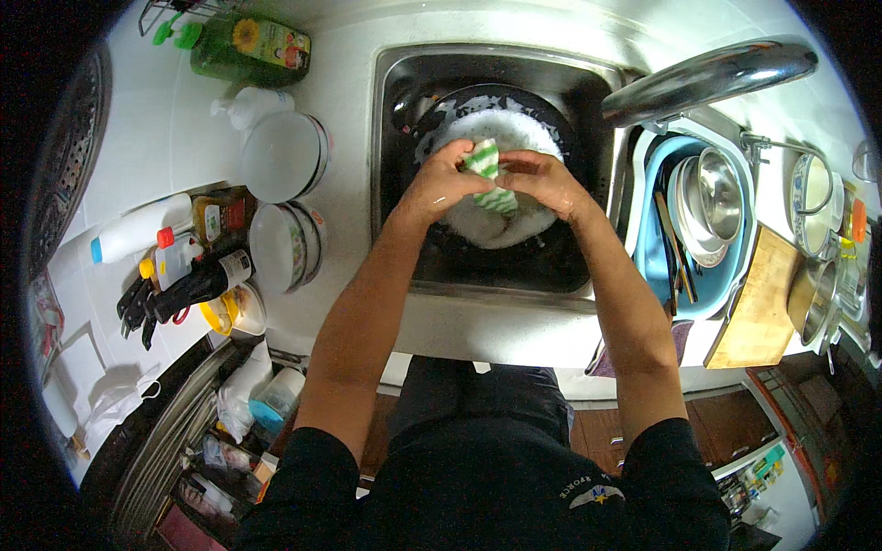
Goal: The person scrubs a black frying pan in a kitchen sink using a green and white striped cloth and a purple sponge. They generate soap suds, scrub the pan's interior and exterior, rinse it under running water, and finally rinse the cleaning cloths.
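Observation:
Both my hands hold a green-and-white striped dishcloth in front of me. My left hand grips its left side between thumb and fingers. On the other side my right hand pinches it, with the thumbs nearly meeting. The cloth's lower end hangs down toward white suds. Beneath the hands sits a dark round pan filled with soapy foam. The pan rests in a stainless steel sink; its lower part is hidden by foam and my hands.
A chrome faucet reaches over the sink's right rim. To the right stand a blue basin with bowls and chopsticks, and a wooden cutting board. Stacked bowls, a green soap bottle and several other bottles stand on the left.

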Motion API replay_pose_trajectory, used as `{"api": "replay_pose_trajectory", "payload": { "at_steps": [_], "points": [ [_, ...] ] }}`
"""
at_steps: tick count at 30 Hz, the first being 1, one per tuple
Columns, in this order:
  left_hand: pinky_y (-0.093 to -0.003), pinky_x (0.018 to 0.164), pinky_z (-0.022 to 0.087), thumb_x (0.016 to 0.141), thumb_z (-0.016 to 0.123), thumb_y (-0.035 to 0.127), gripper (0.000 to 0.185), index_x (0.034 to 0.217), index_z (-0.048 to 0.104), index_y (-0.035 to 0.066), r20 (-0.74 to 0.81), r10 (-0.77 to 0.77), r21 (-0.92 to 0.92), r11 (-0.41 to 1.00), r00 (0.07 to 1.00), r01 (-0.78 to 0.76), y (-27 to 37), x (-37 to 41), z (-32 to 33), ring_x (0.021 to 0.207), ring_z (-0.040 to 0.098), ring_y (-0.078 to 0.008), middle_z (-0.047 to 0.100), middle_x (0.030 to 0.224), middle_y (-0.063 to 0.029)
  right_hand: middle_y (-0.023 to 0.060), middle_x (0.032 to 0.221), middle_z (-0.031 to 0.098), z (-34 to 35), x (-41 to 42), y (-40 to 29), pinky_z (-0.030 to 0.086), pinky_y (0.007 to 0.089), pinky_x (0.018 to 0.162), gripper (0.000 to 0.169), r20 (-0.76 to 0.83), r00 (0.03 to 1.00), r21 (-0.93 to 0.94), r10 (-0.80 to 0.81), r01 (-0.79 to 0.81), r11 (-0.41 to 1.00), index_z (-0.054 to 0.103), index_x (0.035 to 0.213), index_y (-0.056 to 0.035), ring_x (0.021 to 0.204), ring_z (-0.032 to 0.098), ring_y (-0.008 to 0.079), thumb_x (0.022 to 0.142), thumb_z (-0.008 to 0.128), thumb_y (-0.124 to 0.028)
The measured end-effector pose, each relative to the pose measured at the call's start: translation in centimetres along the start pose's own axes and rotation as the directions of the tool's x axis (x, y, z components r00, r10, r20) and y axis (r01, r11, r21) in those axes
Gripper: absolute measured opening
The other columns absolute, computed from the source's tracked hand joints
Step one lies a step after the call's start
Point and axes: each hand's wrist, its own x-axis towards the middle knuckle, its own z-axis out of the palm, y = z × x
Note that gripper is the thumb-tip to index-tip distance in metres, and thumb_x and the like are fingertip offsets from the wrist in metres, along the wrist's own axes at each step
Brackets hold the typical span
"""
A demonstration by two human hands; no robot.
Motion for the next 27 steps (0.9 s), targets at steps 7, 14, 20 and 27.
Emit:
{"api": "replay_pose_trajectory", "payload": {
  "at_steps": [7, 14, 20, 27],
  "points": [
    [-0.0301, 0.082, 0.050, 0.073, 0.084, 0.015, 0.051, 0.116, 0.059, 0.001, -0.027, 0.006, 0.184, 0.983, 1.000, -0.001, 2.3, -2.2, -0.8, 0.091, 0.063, -0.0170, 0.066, 0.102, -0.0069, 0.0010, 0.094, 0.066, -1.2, -2.0, 0.4, 0.044, 0.0251, 0.081, 0.019, -0.242, 0.969, 0.428, -0.051, 0.154, 0.890, 0.065, 0.098, -0.0087, 0.086, 0.059, 0.0107, 0.085, 0.076, -0.017],
    [-0.0320, 0.087, 0.050, 0.085, 0.067, 0.002, 0.050, 0.131, 0.048, -0.001, -0.137, 0.141, -0.094, 0.983, 0.980, -0.155, 0.9, -2.9, -1.5, 0.098, 0.064, -0.0197, 0.066, 0.111, -0.0136, 0.0010, 0.088, 0.064, -4.0, -2.3, 2.7, 0.043, 0.0218, 0.076, 0.007, -0.538, 0.815, 0.114, -0.216, 0.324, 0.939, 0.061, 0.094, -0.0069, 0.081, 0.057, 0.0091, 0.089, 0.066, -0.006],
    [-0.0323, 0.084, 0.050, 0.093, 0.061, 0.014, 0.041, 0.130, 0.051, -0.001, -0.386, 0.155, 0.012, 0.987, 0.910, -0.163, -0.2, -0.8, -3.1, 0.092, 0.063, -0.0179, 0.068, 0.102, -0.0126, 0.0056, 0.086, 0.068, -1.6, -2.1, 0.2, 0.047, 0.0241, 0.068, 0.020, -0.532, 0.755, -0.263, -0.382, 0.282, 0.923, 0.064, 0.109, -0.0024, 0.073, 0.058, 0.0096, 0.092, 0.064, -0.012],
    [-0.0431, 0.089, 0.050, 0.093, 0.056, 0.016, 0.040, 0.129, 0.051, 0.000, -0.490, 0.032, 0.475, 0.848, 0.871, 0.236, -5.5, 1.2, -1.3, 0.105, 0.063, -0.0364, 0.063, 0.116, -0.0239, 0.0202, 0.123, 0.062, 0.3, 2.7, 8.3, 0.050, 0.0409, 0.094, 0.071, -0.330, 0.868, -0.866, -0.372, -0.122, 0.486, 0.050, 0.135, -0.0066, 0.109, 0.062, 0.0332, 0.079, 0.078, -0.039]
  ]
}}
